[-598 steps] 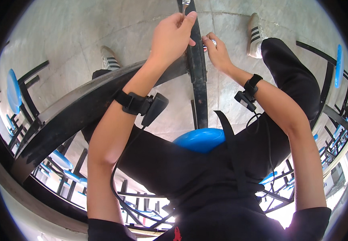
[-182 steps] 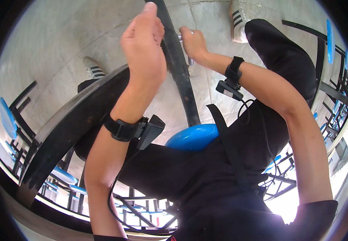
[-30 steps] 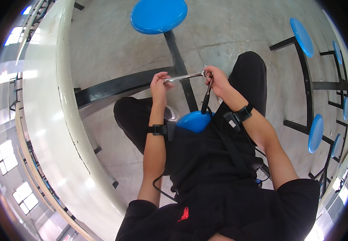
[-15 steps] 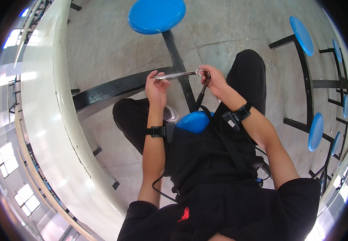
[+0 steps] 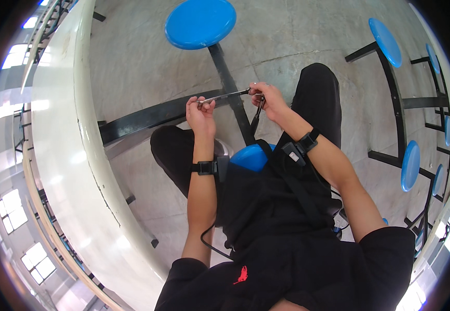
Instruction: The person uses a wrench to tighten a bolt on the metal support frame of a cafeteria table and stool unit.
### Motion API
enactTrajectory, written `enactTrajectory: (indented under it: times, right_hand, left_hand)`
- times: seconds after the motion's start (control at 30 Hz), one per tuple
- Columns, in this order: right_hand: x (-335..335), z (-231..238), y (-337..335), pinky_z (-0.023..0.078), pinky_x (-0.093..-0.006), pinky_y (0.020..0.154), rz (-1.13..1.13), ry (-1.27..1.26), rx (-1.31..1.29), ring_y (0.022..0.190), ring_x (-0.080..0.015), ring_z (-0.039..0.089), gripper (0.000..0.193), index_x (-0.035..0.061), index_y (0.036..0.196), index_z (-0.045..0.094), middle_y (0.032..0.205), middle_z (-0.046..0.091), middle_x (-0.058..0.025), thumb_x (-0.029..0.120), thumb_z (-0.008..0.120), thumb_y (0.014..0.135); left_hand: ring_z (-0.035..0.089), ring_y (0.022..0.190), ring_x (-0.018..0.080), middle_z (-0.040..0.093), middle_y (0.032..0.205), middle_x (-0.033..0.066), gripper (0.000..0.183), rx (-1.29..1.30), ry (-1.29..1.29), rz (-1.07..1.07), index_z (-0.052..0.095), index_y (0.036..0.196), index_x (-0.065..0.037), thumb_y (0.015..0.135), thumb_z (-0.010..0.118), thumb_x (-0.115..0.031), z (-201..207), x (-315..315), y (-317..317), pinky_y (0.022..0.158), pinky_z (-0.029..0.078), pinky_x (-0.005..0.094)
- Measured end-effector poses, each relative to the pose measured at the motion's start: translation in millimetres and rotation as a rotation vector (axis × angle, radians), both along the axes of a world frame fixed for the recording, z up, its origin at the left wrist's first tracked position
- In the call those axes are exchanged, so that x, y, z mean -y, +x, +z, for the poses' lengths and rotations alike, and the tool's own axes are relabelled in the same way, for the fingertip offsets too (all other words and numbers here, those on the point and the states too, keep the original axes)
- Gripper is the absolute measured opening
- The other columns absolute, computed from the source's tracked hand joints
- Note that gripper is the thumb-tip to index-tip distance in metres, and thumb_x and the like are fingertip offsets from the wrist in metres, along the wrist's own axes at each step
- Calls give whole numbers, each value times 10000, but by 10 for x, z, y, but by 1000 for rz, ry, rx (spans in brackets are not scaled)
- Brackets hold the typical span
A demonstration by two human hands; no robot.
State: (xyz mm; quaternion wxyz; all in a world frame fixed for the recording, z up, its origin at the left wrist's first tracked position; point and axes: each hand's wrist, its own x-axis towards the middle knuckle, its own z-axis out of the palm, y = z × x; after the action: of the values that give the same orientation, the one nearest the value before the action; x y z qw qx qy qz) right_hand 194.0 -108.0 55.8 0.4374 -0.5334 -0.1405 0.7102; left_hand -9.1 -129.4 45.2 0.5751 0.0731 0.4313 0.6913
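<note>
A silver combination wrench (image 5: 227, 95) spans the gap between my two hands, its right end a little higher than its left. My left hand (image 5: 201, 114) is closed with its fingertips on the wrench's left end. At the other end, my right hand (image 5: 268, 98) pinches the wrench's head between its fingers. The same hand also holds a slim black-handled tool (image 5: 256, 119), which slants down toward my lap; its head is hidden by the fingers, so I cannot tell its exact kind.
To my left runs a long white tabletop (image 5: 64, 135) with a chipped edge. A black steel frame (image 5: 152, 116) passes beyond my knees and bears a round blue stool seat (image 5: 200, 23). More blue stools (image 5: 410, 166) on black frames stand at the right, over the grey concrete floor (image 5: 147, 57).
The wrench has rolled, so its right-hand ring, facing me before, now shows edge-on. My right hand has shifted slightly left with both tools; my left hand remains nearly in place.
</note>
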Motion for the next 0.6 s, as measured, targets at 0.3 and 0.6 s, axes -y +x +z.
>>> enactTrajectory:
  times: [0.3, 0.6]
  right_hand:
    - [41, 175, 17, 456, -270, 563, 126, 29, -415, 511, -95, 473, 121, 76, 768, 565, 607, 484, 26, 165, 647, 761]
    - [65, 162, 58, 418, -267, 554, 147, 169, -271, 537, -79, 454, 155, 55, 895, 579, 709, 504, 26, 153, 609, 779]
  left_hand:
    - [514, 567, 100, 567, 826, 65, 120, 280, -149, 36, 472, 951, -57, 871, 388, -27, -18, 58, -176, 715, 550, 292]
    - [530, 577, 119, 566, 786, 72, 141, 494, -356, 195, 476, 862, -37, 862, 349, 25, 43, 53, -197, 745, 561, 302]
